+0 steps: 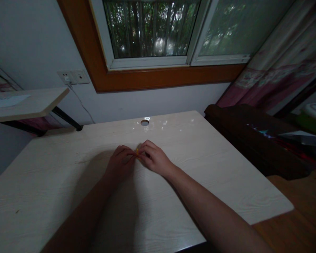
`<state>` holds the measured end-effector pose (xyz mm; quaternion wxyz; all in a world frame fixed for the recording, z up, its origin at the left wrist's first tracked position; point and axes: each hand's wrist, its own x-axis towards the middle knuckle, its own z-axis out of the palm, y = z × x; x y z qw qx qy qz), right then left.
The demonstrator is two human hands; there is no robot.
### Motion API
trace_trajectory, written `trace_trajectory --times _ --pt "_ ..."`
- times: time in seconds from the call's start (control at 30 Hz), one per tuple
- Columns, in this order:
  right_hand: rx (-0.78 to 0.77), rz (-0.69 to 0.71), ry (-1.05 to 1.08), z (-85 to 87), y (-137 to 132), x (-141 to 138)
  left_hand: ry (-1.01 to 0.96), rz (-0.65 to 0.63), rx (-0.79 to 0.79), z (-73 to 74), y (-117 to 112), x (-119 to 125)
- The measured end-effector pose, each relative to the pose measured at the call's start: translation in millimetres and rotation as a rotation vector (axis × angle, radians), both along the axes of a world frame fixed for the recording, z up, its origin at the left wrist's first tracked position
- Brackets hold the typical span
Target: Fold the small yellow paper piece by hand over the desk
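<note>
My left hand [122, 160] and my right hand [153, 157] meet fingertip to fingertip over the middle of the pale wood-grain desk [216, 182]. Pinched between them is a tiny yellow-orange thing [137, 151], mostly covered by the fingers and too small to name. Thumb and forefinger of each hand press together on it. Both forearms reach in from the near edge, and the left one lies in shadow.
A round cable hole [145, 123] is near the desk's back edge. A raised shelf [28, 105] on black legs stands at the left. Behind are a wall socket [73, 77] with a plugged cord and a window. A dark wooden piece of furniture [252, 140] borders the right.
</note>
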<state>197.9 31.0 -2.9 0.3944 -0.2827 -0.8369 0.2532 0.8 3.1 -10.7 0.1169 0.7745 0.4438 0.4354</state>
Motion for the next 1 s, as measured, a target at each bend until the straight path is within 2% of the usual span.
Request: trace_trajectory --times 0.13,0.23,0.63,1.0 --pt "-0.004 0.030 -0.017 0.7 0.5 0.2 -0.043 -0.044 -0.100 1.5 0.8 -1.3" --pt "-0.009 0.035 -0.020 0.3 1.2 0.3 -0.047 -0.050 -0.117 2.0 1.0 -2.0" --pt "0.038 -0.022 -0.051 -3.6 1.4 1.5 0.071 0.038 0.069 -0.9 1.4 1.6" --pt "0.031 -0.043 0.042 -7.5 3.2 -2.3 0.081 0.070 0.080 -3.7 1.6 0.0"
